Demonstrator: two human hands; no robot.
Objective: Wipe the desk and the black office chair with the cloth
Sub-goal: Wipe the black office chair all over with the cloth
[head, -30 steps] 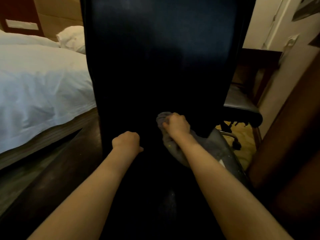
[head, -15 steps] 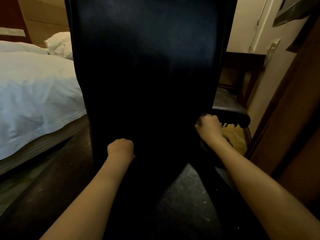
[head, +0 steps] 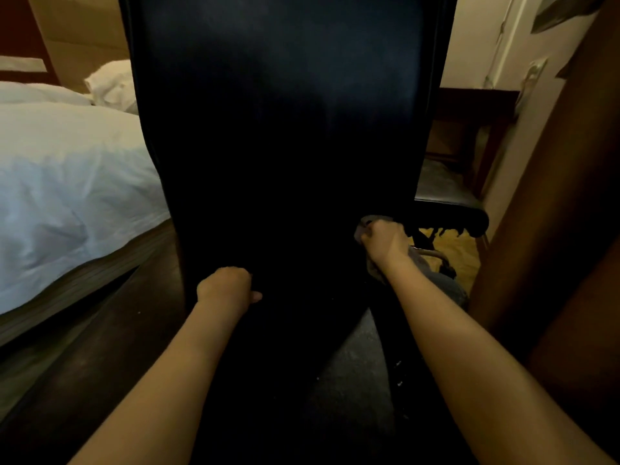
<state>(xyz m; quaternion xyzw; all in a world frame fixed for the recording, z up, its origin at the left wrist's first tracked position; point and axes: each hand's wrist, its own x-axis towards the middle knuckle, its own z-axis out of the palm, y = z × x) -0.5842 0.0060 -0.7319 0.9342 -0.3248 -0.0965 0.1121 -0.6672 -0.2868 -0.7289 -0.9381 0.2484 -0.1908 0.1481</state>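
Note:
The black office chair point(head: 285, 129) fills the middle of the view, its tall backrest facing me. My right hand point(head: 385, 238) presses a grey cloth point(head: 370, 221) against the lower right edge of the backrest, just below the armrest point(head: 453, 219). Most of the cloth is hidden under the hand. My left hand point(head: 226, 288) is closed into a fist against the lower left part of the backrest; what it grips is too dark to make out.
A bed point(head: 67, 182) with white sheets and a pillow point(head: 112, 83) stands close on the left. A brown wooden panel point(head: 553, 229) rises on the right. A dark wooden desk point(head: 476, 105) stands behind the chair by the wall. The floor below is dark.
My right hand has carried the cloth from the middle of the lower backrest to its right edge. The left hand has stayed on the lower left of the backrest.

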